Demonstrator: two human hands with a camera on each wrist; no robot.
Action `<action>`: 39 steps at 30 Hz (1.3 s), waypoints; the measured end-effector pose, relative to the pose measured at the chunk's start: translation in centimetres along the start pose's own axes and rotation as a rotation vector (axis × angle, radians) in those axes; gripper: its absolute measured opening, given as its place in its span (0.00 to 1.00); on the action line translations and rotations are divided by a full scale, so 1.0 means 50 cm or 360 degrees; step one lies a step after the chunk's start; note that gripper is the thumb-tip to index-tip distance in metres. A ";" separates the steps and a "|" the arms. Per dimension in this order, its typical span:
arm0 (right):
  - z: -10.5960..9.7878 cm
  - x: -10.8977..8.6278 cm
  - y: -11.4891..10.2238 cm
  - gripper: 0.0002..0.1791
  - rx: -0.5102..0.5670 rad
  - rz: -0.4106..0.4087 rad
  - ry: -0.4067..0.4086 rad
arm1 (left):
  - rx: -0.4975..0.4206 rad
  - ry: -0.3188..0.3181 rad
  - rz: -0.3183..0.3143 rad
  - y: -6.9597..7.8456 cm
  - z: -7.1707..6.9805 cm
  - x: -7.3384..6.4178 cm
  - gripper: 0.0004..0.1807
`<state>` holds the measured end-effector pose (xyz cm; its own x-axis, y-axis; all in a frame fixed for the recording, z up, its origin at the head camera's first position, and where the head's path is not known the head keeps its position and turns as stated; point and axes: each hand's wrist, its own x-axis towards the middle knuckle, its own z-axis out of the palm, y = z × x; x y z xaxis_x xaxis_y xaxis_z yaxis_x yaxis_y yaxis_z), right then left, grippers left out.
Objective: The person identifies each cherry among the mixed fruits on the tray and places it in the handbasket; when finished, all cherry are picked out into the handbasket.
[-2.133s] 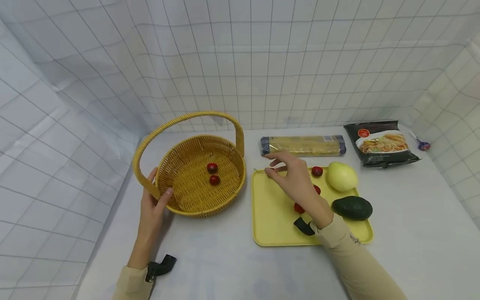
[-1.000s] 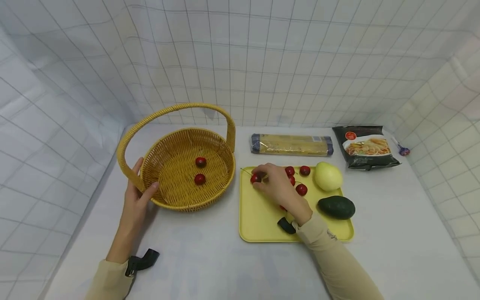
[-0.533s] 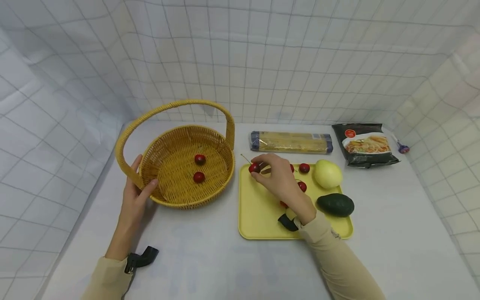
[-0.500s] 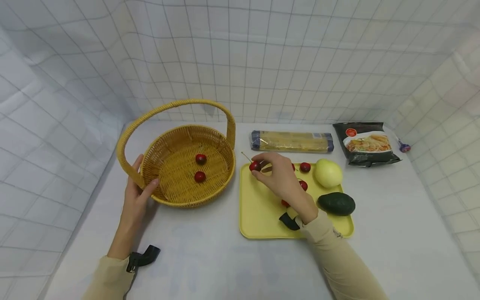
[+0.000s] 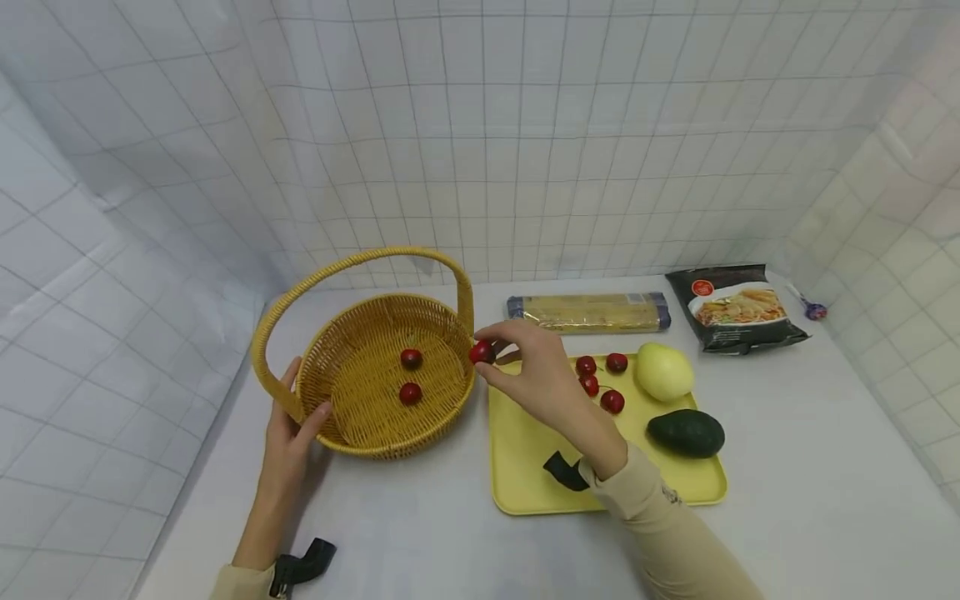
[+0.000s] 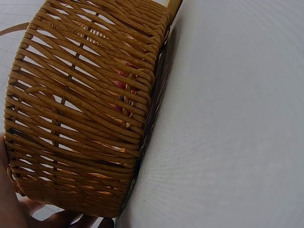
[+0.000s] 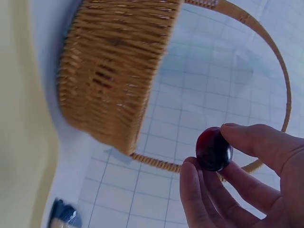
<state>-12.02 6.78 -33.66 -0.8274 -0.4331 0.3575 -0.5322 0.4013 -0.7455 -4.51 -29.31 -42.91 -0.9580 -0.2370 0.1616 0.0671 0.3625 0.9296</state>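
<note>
A yellow wicker basket (image 5: 360,379) with a tall hoop handle stands at the left in the head view, two cherries (image 5: 410,393) inside it. My left hand (image 5: 288,446) grips its left side at the foot of the handle, thumb over the rim. In the left wrist view the woven wall (image 6: 80,104) fills much of the picture. Between thumb and fingers my right hand (image 5: 542,379) pinches a dark red cherry (image 5: 482,352), raised at the basket's right rim. The right wrist view shows this cherry (image 7: 213,148) against the handle's hoop.
Right of the basket lies a yellow tray (image 5: 525,479) with several cherries (image 5: 612,402), a pale yellow-green round fruit (image 5: 664,372) and an avocado (image 5: 686,433). Behind it are a long pack of pasta (image 5: 592,313), a black food packet (image 5: 738,308) and a lollipop (image 5: 815,311).
My right hand first reached to the tray's back left corner, pinched a cherry there, then lifted it and carried it left to the basket's rim. The left hand keeps its grip.
</note>
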 end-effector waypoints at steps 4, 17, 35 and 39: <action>0.026 0.007 -0.014 0.19 0.0073 -0.0029 0.0017 | -0.0056 0.0018 0.0004 -0.005 -0.001 -0.013 0.41; 0.077 0.018 -0.007 0.18 0.0139 0.0032 -0.0046 | -0.0016 -0.0016 0.0065 0.012 -0.012 0.012 0.41; 0.116 0.005 0.000 0.21 0.0056 0.0028 -0.0045 | -0.0061 0.0031 0.0038 -0.006 -0.007 -0.023 0.41; 0.109 0.008 -0.001 0.20 0.0083 0.0025 0.0020 | -0.0065 0.0008 0.0074 -0.005 -0.004 -0.013 0.41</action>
<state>-11.33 2.20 -36.55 -0.8381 -0.4167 0.3520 -0.5090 0.3652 -0.7794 -3.86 -29.41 -43.19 -0.9522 -0.2254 0.2063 0.1227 0.3364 0.9337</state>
